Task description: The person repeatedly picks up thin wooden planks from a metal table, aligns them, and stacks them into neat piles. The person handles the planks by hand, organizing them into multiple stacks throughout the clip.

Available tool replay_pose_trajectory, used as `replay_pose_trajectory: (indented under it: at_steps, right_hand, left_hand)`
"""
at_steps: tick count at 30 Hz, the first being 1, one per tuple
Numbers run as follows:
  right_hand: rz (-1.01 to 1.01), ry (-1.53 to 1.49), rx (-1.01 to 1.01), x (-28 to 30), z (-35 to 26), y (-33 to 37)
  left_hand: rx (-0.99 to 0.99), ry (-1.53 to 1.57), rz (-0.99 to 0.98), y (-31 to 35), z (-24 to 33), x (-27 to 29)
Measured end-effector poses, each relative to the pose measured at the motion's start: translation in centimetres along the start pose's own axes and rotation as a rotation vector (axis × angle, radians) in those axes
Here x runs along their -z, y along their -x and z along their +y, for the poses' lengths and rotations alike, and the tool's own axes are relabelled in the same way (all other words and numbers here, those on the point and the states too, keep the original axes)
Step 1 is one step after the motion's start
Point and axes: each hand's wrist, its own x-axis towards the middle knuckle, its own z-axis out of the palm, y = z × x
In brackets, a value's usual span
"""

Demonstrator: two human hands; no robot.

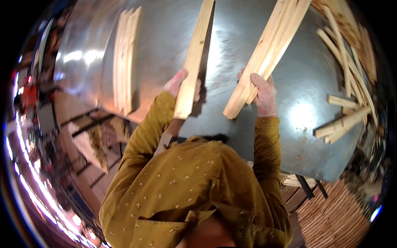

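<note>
My left hand (pixel 180 84), in a pale glove with reddish fingertips, is closed around the near end of a long wooden strip (pixel 194 58). That strip tilts away from me, its far end at the top edge of the picture. To the right, my gloved right hand (pixel 263 91) grips the near part of several wooden strips (pixel 269 45) that lie together in a narrow bundle and fan slightly at the near end. Both hands are over a grey metal tabletop (pixel 231 25). Some fingers are hidden beneath the wood.
On the table's left lies a small row of wooden strips (pixel 125 62). Scattered offcuts (pixel 343 120) and thin slats (pixel 340 49) cover the right edge. Below right stands a large stack of wood pieces (pixel 333 215); more wood (pixel 89 144) sits on a rack at lower left.
</note>
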Motion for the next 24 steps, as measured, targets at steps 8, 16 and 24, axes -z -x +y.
replay_pose_trajectory:
  at_steps: [8, 16, 24]
  right_hand:
    - [-0.071, 0.720, -0.243, -11.7, 22.6, -7.0]
    - [-0.195, 1.459, -0.020, -19.1, 32.1, -7.8]
    - [-0.498, 2.082, -0.154, -21.6, 24.5, -8.5]
  left_hand:
    - [-0.359, -0.821, 0.683, 3.2, 3.1, 11.8]
    - [-0.707, -0.628, 0.877, 9.2, 13.4, 22.9]
    - [0.013, -1.586, 0.561, 8.3, 23.8, 25.7]
